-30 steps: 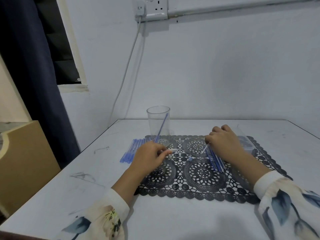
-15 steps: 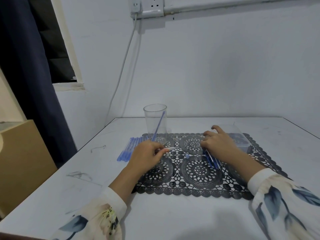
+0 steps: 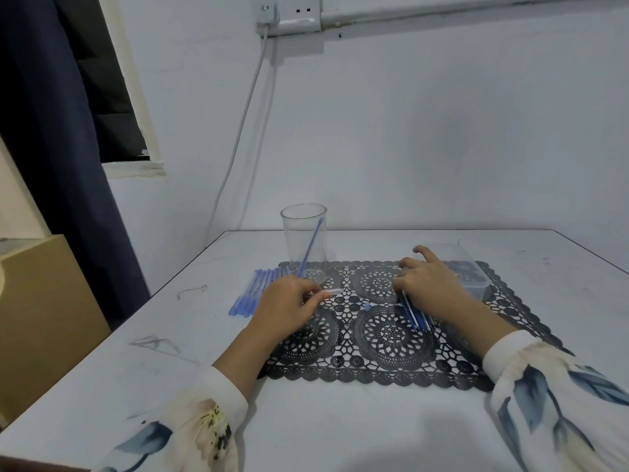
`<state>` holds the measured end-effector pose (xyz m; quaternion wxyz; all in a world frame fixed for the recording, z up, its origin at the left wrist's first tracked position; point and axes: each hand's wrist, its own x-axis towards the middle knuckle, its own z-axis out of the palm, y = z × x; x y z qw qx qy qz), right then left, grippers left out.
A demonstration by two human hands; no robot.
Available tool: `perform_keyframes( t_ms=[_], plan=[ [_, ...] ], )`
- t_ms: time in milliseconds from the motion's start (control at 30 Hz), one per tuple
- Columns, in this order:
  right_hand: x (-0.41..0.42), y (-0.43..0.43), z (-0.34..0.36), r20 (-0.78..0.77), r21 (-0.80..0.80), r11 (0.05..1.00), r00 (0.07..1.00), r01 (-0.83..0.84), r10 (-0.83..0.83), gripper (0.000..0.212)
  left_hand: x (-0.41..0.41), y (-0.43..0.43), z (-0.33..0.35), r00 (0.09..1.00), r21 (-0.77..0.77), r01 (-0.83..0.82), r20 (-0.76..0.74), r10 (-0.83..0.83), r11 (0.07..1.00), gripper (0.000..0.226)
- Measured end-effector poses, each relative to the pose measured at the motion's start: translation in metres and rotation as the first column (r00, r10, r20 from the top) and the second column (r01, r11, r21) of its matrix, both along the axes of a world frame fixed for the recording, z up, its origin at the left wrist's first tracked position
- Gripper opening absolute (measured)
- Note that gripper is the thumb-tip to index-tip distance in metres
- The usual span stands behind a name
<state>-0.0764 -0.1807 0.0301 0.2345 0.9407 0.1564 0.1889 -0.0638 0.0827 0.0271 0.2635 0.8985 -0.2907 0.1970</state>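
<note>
My left hand [image 3: 289, 304] pinches a clear pen tube [image 3: 332, 292] btwn thumb & curled fingers, its tip poking out toward my right. My right hand [image 3: 429, 287] lies over the blue refills [image 3: 417, 316], fingers loosely spread, index lifted; can't tell if anything's pinched underneath. Small blue cap [image 3: 366, 306] sits btwn both hands on the lace mat [image 3: 374, 366]. Clear cup [image 3: 303, 233] w/ one blue stick [image 3: 311, 247] stands just beyond my left fingers, a row of blue pens [image 3: 252, 294] beside them. Clear box [image 3: 469, 277] lies past my right knuckles.
</note>
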Motion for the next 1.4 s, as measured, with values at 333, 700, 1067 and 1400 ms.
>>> perform_keyframes(
  t_ms=[333, 700, 1067, 1400],
  plan=[
    [0.007, -0.002, 0.007, 0.138, 0.452, 0.889, 0.99, -0.076, 0.015, 0.016, 0.001, -0.001, 0.0, 1.0, 0.016, -0.013, -0.006, 0.013, 1.0, 0.026],
    [0.021, -0.039, 0.043, -0.347, 0.686, 0.486, 0.831, 0.541, -0.435, 0.014, 0.003, -0.003, -0.001, 1.0, 0.037, -0.019, 0.002, 0.019, 0.999, 0.027],
    [0.022, -0.033, 0.038, -0.446, 0.617, 0.472, 0.774, 0.63, -0.45, 0.026, 0.003, -0.004, -0.001, 0.999, 0.035, -0.014, 0.031, 0.013, 0.999, 0.027],
    [0.026, -0.032, 0.031, -0.463, 0.667, 0.424, 0.787, 0.613, -0.408, 0.034, 0.005, -0.007, -0.003, 0.998, 0.035, 0.017, 0.066, -0.019, 0.999, 0.025]
  ],
)
